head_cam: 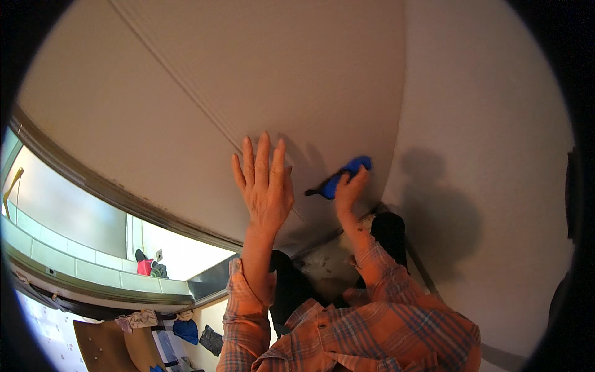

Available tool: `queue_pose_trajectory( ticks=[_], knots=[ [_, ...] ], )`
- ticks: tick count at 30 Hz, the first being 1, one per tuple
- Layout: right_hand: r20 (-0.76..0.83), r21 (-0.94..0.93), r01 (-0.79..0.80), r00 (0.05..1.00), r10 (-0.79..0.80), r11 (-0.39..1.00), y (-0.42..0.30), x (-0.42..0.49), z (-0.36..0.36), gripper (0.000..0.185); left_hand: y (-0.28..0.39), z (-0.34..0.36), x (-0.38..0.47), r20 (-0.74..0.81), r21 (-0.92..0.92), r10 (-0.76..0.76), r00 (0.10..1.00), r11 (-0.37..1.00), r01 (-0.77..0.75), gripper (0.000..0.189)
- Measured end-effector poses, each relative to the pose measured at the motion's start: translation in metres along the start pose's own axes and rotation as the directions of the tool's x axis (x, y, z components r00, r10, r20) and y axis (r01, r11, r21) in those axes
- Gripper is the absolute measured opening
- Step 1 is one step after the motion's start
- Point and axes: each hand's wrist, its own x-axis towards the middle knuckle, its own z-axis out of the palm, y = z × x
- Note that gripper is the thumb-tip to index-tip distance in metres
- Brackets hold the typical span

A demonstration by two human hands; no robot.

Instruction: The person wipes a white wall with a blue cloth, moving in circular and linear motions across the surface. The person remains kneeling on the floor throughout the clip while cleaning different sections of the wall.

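Note:
My left hand [264, 188] is held up flat with its fingers apart, over a beige wall [279, 69] marked by thin raised lines. Whether its palm touches that surface, I cannot tell. To the right, my right hand [349, 191] grips a blue cloth [355, 163] with a dark edging, at the lower part of the same wall. Part of the cloth is hidden behind my fingers, and one dark tip sticks out to the left. Both sleeves are of orange plaid.
A second pale wall [492, 116] meets the beige one at a corner on the right, with my shadow on it. At left, a dark frame [139, 200] edges a bright opening. Beyond it are a tiled ledge [109, 274], a red item [144, 266] and a brown board [109, 346].

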Motion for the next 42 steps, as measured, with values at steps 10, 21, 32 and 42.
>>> queue_pose_trajectory(
  ticks=[10,21,32,42],
  knots=[
    [-0.031,0.098,0.316,0.949,-0.314,0.944,-0.018,0.028,0.003,0.048,-0.015,0.037,0.012,0.215,0.271,-0.032,0.976,0.962,-0.028,0.111],
    [0.155,0.138,0.506,0.838,-0.523,0.852,-0.066,0.071,-0.018,0.048,-0.02,0.035,0.026,0.225,0.367,-0.051,0.973,0.929,-0.036,0.126],
    [0.221,-0.234,-0.203,0.941,0.255,0.951,0.039,0.113,-0.029,0.048,-0.022,0.036,0.022,0.261,0.398,-0.072,0.963,0.916,-0.039,0.125],
    [0.29,0.019,0.356,0.892,-0.346,0.934,-0.042,0.15,-0.061,0.054,-0.022,0.039,0.016,0.25,0.426,-0.099,0.963,0.905,-0.017,0.123]
  ],
)
